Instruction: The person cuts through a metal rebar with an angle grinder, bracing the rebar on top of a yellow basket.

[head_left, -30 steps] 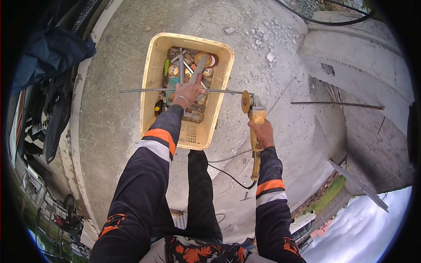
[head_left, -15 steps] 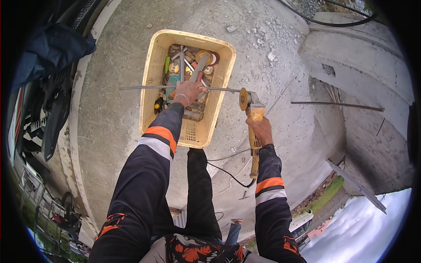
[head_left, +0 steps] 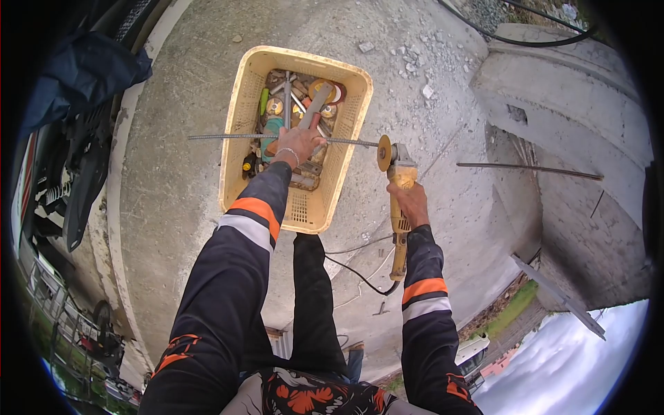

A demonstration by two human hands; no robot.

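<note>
My left hand [head_left: 299, 144] is closed around a ribbed steel rebar [head_left: 232, 136], which lies across the yellow plastic crate [head_left: 349, 131] and sticks out past both its sides. In my right hand [head_left: 413, 204] is a yellow angle grinder [head_left: 400, 225], gripped by its body with the head pointing away from me. Its cutting disc [head_left: 384, 153] is at the rebar's right end, touching or very close; no sparks show. Inside the crate, below my left hand, lie a flat metal blade [head_left: 317, 104], several discs [head_left: 274, 106] and other tools.
The grinder's black cord [head_left: 360, 278] curves over the concrete floor [head_left: 187, 90]. Rubble [head_left: 415, 62] is scattered beyond the crate. A thin metal bar [head_left: 529, 167] lies at right by a concrete block [head_left: 553, 83]. Motorcycle parts [head_left: 90, 173] stand at left. Another person's leg [head_left: 355, 363] shows behind me.
My hands, the rebar and the grinder hold nearly the same position. The other person's leg behind me has shifted left, and the view has moved very slightly.
</note>
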